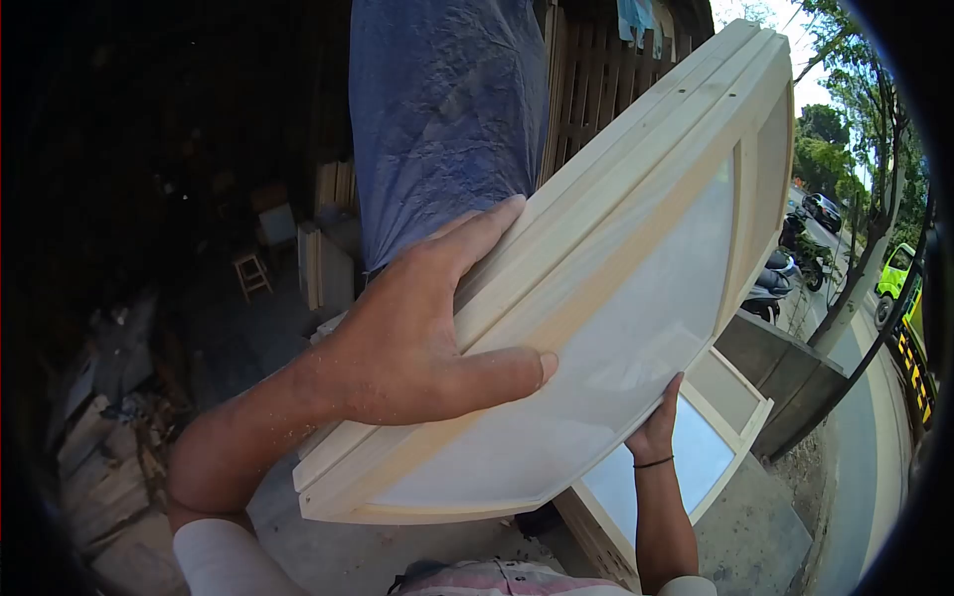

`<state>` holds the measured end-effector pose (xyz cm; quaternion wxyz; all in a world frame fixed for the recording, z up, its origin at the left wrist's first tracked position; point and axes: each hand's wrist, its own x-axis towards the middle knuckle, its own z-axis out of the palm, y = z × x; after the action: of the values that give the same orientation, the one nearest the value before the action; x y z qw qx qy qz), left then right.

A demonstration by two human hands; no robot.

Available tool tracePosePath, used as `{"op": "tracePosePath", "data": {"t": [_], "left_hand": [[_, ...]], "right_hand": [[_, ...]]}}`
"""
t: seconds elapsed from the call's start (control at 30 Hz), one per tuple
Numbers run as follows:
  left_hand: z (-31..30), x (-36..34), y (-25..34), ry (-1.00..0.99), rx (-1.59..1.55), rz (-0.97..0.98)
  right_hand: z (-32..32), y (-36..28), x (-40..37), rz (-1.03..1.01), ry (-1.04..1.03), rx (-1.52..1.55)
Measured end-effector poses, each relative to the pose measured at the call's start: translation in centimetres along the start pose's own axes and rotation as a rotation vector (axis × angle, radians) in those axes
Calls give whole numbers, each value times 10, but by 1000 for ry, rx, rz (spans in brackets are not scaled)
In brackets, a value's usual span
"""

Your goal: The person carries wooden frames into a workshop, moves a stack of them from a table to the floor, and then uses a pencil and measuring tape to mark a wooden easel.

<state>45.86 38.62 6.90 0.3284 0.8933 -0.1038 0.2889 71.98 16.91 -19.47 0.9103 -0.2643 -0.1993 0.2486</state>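
Two pale wooden frames with whitish panels (596, 368), held together face to face, slant across the view from lower left to upper right. My left hand (427, 318) spans their near long edge, its thumb on the front frame and its fingers over the far side. Lower right, my right hand (656, 432) grips the opposite edge of the frames, with a dark band at the wrist. Below it another framed panel (661, 467) leans over a stack of wooden pieces.
A blue tarp (437, 119) hangs behind the frames. Scrap wood (109, 457) lies at the left, near a small stool (251, 273). To the right stand a low concrete wall (780, 372), a tree trunk (860, 268), parked motorcycles and a green vehicle (894, 273).
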Motion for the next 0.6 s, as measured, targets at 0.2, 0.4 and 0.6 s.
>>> {"op": "tracePosePath", "data": {"t": [0.2,0.4,0.6], "left_hand": [[-74,-133,51,-101,254,-188],[-141,-238,65,-162,489,-466],[-213,-306,44,-73,411,-663]], "right_hand": [[56,175,-37,121,-56,138],[144,348,-104,240,-186,242],[191,489,-162,478,-193,249]]}}
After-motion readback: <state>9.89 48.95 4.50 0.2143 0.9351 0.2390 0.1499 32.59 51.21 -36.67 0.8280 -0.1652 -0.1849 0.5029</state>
